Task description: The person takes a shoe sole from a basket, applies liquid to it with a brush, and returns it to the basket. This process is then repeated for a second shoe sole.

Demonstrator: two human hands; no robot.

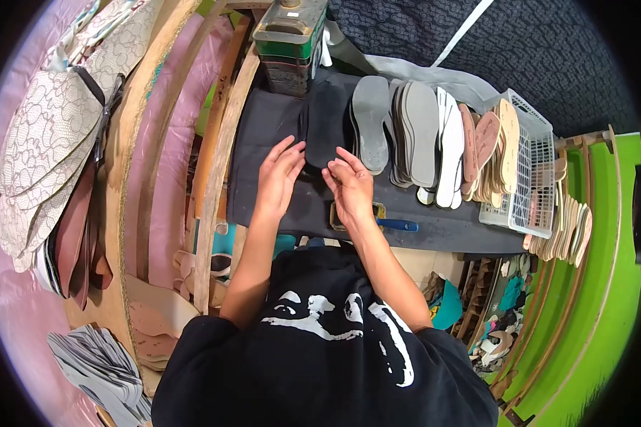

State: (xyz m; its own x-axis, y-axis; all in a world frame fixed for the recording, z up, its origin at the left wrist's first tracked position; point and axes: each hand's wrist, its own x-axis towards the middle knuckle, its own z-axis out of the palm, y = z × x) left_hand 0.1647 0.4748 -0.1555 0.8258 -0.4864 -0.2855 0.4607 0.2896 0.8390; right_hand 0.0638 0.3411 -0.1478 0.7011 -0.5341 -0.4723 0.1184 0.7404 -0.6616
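A black shoe insole (326,124) lies lengthwise on the dark-covered table, its near end between my two hands. My left hand (280,173) is at its left, fingers apart and pointing toward it. On the other side, my right hand (350,186) hovers by the lower right edge with fingers loosely bent and nothing visible in them. Right of the black piece is a stack of grey insoles (370,121), the top one dotted with small holes near its heel. Below my right hand sits a small tray (340,218) with a blue-handled brush (397,225).
A green and dark metal can (289,53) stands at the back left. Further right are more grey insoles (419,132), white ones (449,149), tan ones (504,146) and a white plastic basket (541,156). Wooden rails (224,156) with hanging sheets border the left.
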